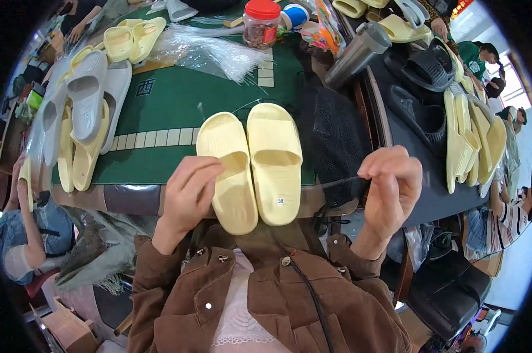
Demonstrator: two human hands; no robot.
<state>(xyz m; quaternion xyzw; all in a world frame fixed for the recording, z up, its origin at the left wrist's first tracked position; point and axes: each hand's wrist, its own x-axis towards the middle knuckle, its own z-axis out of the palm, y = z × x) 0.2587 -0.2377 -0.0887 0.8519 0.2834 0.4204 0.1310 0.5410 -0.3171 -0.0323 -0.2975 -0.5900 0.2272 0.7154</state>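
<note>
- Your left hand (186, 194) curls beside the left yellow slipper (224, 132), fingers bent near its strap; I cannot tell whether it grips anything.
- Your right hand (395, 182) is raised well apart from the slippers, fingertips pinched narrow; what they hold, if anything, is too fine to tell.
- The right yellow slipper (277, 159) lies beside its mate at your near edge of the green tabletop (166, 109).

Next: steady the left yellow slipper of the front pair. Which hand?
Left, probably: the left hand overlaps the left yellow slipper in view; the right hand is apart, beyond the right slipper.
</note>
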